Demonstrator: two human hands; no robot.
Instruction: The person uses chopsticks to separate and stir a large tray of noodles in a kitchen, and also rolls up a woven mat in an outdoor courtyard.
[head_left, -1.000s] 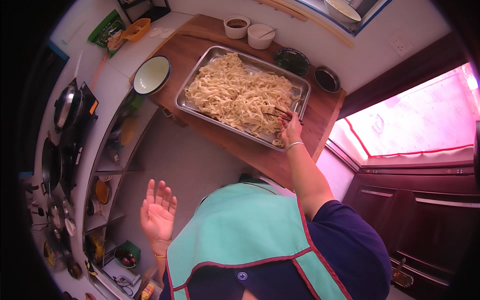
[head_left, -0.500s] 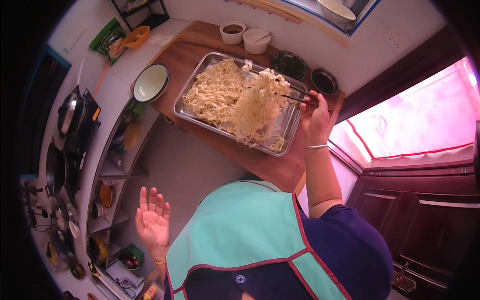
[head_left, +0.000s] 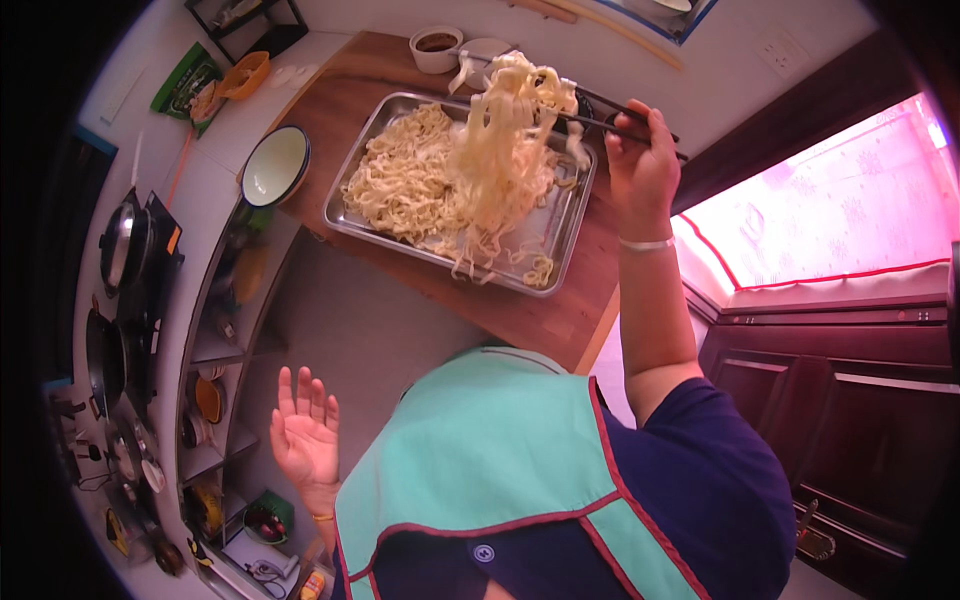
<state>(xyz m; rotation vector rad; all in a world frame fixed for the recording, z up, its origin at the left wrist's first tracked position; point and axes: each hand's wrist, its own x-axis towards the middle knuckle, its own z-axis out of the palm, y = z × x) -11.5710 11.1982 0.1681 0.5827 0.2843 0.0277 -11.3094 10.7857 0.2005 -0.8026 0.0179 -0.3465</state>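
My right hand [head_left: 643, 165] grips a pair of dark chopsticks [head_left: 628, 126] above the right end of a metal tray [head_left: 572, 240]. A large clump of wide pale noodles [head_left: 510, 110] hangs from the chopsticks, its strands trailing down to the tray. More noodles [head_left: 405, 180] lie heaped over the tray's left and middle, and a few loose strands rest at its near right corner. Down at the lower left, my left hand [head_left: 305, 430] is held palm up with fingers stretched out, touching nothing.
The tray stands on a wooden counter [head_left: 350, 75]. A white bowl of brown sauce [head_left: 436, 48] sits behind it; the lifted noodles partly cover another white bowl [head_left: 490, 50]. An enamel bowl [head_left: 275, 168] stands left, beyond it an orange basket [head_left: 245, 75]. Open shelves [head_left: 215, 345] line the left.
My right hand has raised the chopsticks and the noodles higher, so the strands hang longer and now hide part of the bowls behind. The left hand stays about where it was.
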